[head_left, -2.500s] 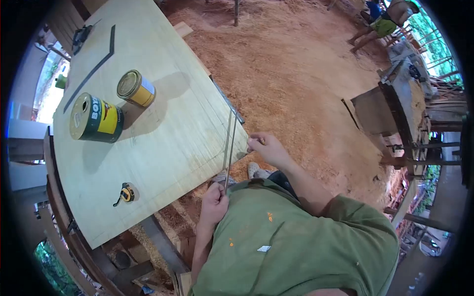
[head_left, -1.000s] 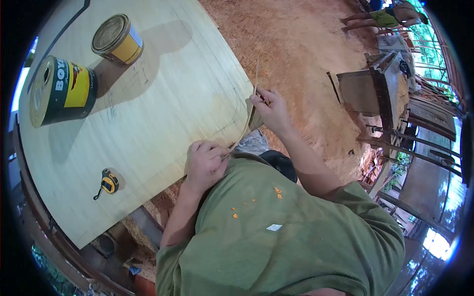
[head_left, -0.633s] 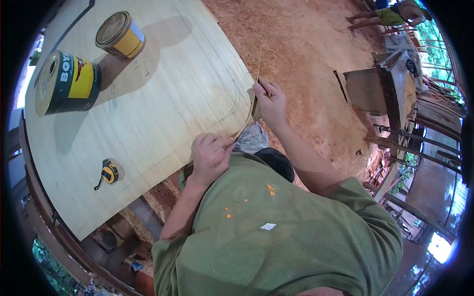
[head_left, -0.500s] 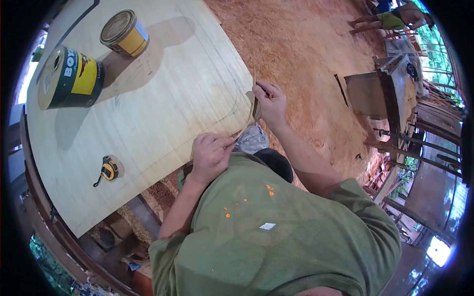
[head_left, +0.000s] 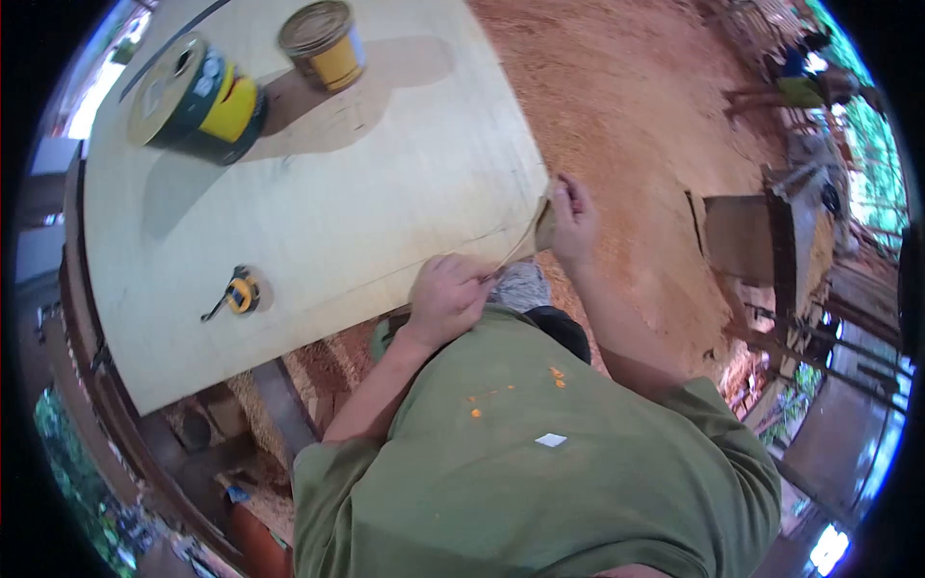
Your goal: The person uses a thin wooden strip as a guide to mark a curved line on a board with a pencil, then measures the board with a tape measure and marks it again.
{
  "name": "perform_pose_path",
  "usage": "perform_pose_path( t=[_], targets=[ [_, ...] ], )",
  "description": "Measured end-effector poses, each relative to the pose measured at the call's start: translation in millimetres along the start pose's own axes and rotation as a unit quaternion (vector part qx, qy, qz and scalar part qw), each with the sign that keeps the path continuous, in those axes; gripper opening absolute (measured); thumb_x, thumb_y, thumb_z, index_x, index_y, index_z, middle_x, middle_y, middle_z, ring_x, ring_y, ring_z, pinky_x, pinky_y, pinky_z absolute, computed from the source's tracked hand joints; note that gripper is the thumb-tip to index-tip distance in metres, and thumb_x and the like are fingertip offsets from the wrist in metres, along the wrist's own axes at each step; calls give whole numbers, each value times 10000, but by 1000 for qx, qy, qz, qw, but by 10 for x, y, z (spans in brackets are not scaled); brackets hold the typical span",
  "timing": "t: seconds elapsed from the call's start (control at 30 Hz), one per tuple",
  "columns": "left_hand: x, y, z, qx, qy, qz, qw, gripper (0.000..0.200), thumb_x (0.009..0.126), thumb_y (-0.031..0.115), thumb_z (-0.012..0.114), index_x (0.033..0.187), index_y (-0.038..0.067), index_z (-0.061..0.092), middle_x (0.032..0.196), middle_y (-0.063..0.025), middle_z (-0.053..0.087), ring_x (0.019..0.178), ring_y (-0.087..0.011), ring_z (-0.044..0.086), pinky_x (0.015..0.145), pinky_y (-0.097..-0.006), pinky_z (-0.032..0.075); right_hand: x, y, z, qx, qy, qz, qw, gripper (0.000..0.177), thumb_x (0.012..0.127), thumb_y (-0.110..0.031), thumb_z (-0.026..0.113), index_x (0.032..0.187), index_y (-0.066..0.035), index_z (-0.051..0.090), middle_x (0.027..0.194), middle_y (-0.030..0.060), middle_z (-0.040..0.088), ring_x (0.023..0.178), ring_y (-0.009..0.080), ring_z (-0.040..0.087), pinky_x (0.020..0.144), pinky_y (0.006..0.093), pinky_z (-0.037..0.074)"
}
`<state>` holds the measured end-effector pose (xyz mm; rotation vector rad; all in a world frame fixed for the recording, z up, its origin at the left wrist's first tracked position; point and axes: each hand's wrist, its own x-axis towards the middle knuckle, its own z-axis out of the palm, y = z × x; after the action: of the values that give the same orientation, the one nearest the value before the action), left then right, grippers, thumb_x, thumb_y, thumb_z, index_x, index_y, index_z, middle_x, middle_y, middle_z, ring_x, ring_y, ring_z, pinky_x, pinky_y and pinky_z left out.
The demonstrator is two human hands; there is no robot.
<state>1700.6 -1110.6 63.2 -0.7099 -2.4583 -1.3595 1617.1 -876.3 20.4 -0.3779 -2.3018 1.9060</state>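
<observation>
A pale wooden board (head_left: 318, 212) lies in front of me, with a rounded corner close to my body. Along that corner runs a thin, light-brown strip (head_left: 526, 234), curving between my two hands. My left hand (head_left: 448, 301) is closed at the strip's near end, against the board's edge. With fingers pinched, my right hand (head_left: 573, 226) grips the far end just beyond the corner. The fingers partly hide both ends. A yellow and black tape measure (head_left: 243, 291) rests on the board, left of my left hand.
A large green and yellow can (head_left: 207, 106) and a smaller brown and yellow can (head_left: 332, 53) stand on the board's far part. Reddish sawdust-covered ground (head_left: 626, 173) stretches to the right. Beyond it are a wooden bench (head_left: 747, 236) and another person (head_left: 805, 91).
My view has turned, so the board and cans sit further right in the picture. Both hands stay at the rounded corner, still holding the strip.
</observation>
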Motion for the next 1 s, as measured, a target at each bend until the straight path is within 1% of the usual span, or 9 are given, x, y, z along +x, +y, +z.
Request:
perform_pose_path(
  t=[0.07, 0.13, 0.2, 0.4, 0.43, 0.63, 0.77, 0.93, 1.0],
  targets=[
    [-26, 5, -11, 20, -1, -11, 1000, 97, 789, 19, 775, 782, 27, 679, 906, -83, 713, 811, -269, 664, 724, -407, 492, 0, -14, 14, 39, 2, -20, 999, 306, 1054, -170, 549, 1302, -17, 638, 1041, 26, 637, 950, 115, 587, 868, 269, 482],
    [-51, -1, -5, -85, 88, -193, 974, 78, 851, 21, 750, 903, 21, 692, 892, -128, 683, 796, -276, 663, 701, -387, 514, 17, -26, 161, 73, 14, -43, 996, 316, 1059, -183, 542, 1312, -12, 624, 1032, 25, 634, 942, 114, 585, 862, 272, 485],
    [13, -168, -394, 87, 172, -120, 974, 92, 895, 16, 725, 980, 22, 691, 881, -139, 676, 790, -256, 664, 693, -350, 531, 5, -17, 17, -35, 43, -28, 998, 306, 1060, -184, 532, 1281, 6, 625, 1040, 32, 641, 948, 120, 584, 868, 275, 481],
    [-473, -878, -1468, 284, 346, -254, 857, 139, 909, 70, 738, 1035, 11, 729, 957, -108, 712, 851, -243, 670, 785, -336, 530, 76, 117, -2, -28, 24, -39, 999, 295, 1033, -199, 545, 1184, 29, 656, 1053, 90, 678, 950, 157, 614, 873, 314, 496],
    [-547, -893, -1657, 298, 326, -334, 833, 166, 915, 113, 739, 1033, -3, 733, 984, -118, 719, 902, -250, 667, 808, -345, 526, 79, 82, 5, -29, 31, -40, 998, 295, 1033, -199, 545, 1184, 29, 656, 1053, 90, 678, 950, 157, 614, 873, 314, 496],
    [-1114, -1070, -2064, 407, 204, -306, 836, 360, 910, 236, 766, 1029, -96, 693, 1221, -234, 659, 1067, -355, 644, 934, -445, 515, -14, -101, -279, 91, 32, 148, 984, 228, 1028, -180, 567, 1098, -3, 693, 816, 31, 621, 746, 100, 567, 671, 255, 463],
    [-1205, -944, -1930, 435, 191, -315, 821, 374, 918, 242, 760, 985, -113, 665, 1242, -263, 636, 1091, -394, 633, 941, -478, 513, -134, 47, -814, 176, 69, 170, 967, 519, 1086, -474, 411, 1157, -25, 663, 794, 24, 581, 606, 141, 531, 571, 302, 454],
    [-1476, -1054, -2020, 359, 333, -243, 837, 327, 1000, 232, 629, 994, -94, 649, 997, -183, 679, 818, -291, 646, 752, -364, 526, -152, 47, -1490, 85, 110, 165, 977, 712, 1072, -618, 285, 1024, -38, 693, 815, 80, 589, 771, 208, 565, 675, 364, 486],
    [-1311, -762, -1889, 8, 373, -454, 809, 373, 1041, 281, 514, 1018, -65, 650, 884, -112, 650, 786, -215, 624, 719, -313, 499, -18, -153, -1478, 199, 121, 198, 952, 704, 1070, -626, 275, 957, -55, 671, 788, 78, 567, 766, 222, 548, 688, 388, 473]
  ],
)
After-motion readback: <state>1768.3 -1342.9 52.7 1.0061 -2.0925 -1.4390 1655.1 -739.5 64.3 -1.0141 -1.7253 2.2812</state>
